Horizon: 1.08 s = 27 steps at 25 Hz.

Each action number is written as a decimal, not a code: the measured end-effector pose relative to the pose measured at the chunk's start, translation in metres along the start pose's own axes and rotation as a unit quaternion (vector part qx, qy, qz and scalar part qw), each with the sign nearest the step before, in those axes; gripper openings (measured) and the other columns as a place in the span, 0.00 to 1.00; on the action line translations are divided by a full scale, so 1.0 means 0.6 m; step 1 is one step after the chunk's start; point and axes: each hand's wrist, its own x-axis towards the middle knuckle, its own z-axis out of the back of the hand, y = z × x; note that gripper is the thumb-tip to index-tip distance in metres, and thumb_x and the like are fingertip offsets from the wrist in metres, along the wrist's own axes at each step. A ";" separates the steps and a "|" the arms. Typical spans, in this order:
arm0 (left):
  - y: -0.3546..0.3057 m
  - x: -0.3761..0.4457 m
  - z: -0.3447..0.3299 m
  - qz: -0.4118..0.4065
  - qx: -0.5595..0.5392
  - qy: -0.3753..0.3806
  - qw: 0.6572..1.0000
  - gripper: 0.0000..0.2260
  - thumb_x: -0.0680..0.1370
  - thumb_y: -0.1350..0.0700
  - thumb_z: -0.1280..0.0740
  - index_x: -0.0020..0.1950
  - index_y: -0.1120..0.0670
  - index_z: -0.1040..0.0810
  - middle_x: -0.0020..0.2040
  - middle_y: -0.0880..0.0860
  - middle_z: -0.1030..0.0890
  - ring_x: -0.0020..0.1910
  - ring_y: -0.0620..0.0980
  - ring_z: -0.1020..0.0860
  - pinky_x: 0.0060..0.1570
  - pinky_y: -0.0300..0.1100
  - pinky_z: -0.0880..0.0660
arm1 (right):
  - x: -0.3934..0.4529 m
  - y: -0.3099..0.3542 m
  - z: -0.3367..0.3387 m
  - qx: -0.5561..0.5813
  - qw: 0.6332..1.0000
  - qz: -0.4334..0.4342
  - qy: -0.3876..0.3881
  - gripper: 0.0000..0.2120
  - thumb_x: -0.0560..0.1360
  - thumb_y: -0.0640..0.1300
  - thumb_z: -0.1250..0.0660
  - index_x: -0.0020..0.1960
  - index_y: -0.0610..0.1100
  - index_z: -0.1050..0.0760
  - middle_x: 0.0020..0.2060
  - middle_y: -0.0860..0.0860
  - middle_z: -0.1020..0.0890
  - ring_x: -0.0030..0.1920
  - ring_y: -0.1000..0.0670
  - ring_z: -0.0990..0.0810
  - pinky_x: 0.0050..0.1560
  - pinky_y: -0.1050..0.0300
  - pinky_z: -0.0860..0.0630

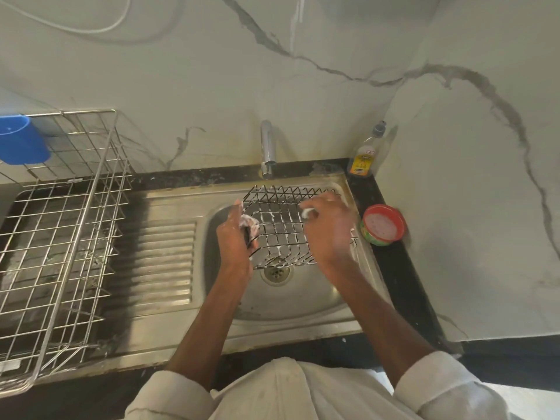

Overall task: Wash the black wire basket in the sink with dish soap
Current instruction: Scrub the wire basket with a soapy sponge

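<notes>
The black wire basket (283, 228) sits tilted in the steel sink (291, 301), its wires streaked with white foam. My left hand (235, 234) grips the basket's left edge, foam on the fingers. My right hand (328, 228) rests on the basket's right side and pinches a small foamy scrubber (307, 212). A dish soap bottle (365, 154) stands on the counter at the sink's back right corner. A red tub of whitish soap paste (383, 224) sits on the counter right of the sink.
The tap (267, 150) hangs over the sink's back edge, with no water visible. The drain (275, 272) lies just in front of the basket. A steel dish rack (57, 237) with a blue cup (21, 140) fills the left side, beside the ribbed drainboard (163, 262).
</notes>
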 end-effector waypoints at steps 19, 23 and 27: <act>0.010 -0.007 -0.003 -0.017 0.037 0.019 0.999 0.24 0.86 0.44 0.37 0.31 0.49 0.24 0.28 0.51 0.24 0.24 0.47 0.34 0.25 0.39 0.37 | 0.015 0.033 0.013 -0.005 0.997 0.027 0.066 0.08 0.77 0.39 0.27 0.55 0.46 0.14 0.51 0.50 0.13 0.43 0.55 0.19 0.39 0.65 0.26; 0.007 -0.009 -0.004 -0.009 0.014 0.013 1.000 0.24 0.86 0.42 0.39 0.33 0.49 0.17 0.29 0.51 0.25 0.26 0.47 0.33 0.27 0.40 0.39 | 0.004 0.082 0.012 0.340 0.927 -0.001 0.157 0.12 0.73 0.32 0.24 0.53 0.44 0.13 0.48 0.50 0.12 0.45 0.53 0.13 0.44 0.60 0.16; -0.006 -0.020 0.008 -0.008 -0.008 0.019 1.000 0.29 0.87 0.43 0.41 0.27 0.40 0.17 0.27 0.48 0.27 0.24 0.45 0.36 0.27 0.40 0.41 | 0.053 -0.006 0.023 0.106 0.991 -0.077 0.032 0.12 0.74 0.34 0.26 0.56 0.45 0.13 0.52 0.50 0.12 0.44 0.54 0.16 0.38 0.76 0.28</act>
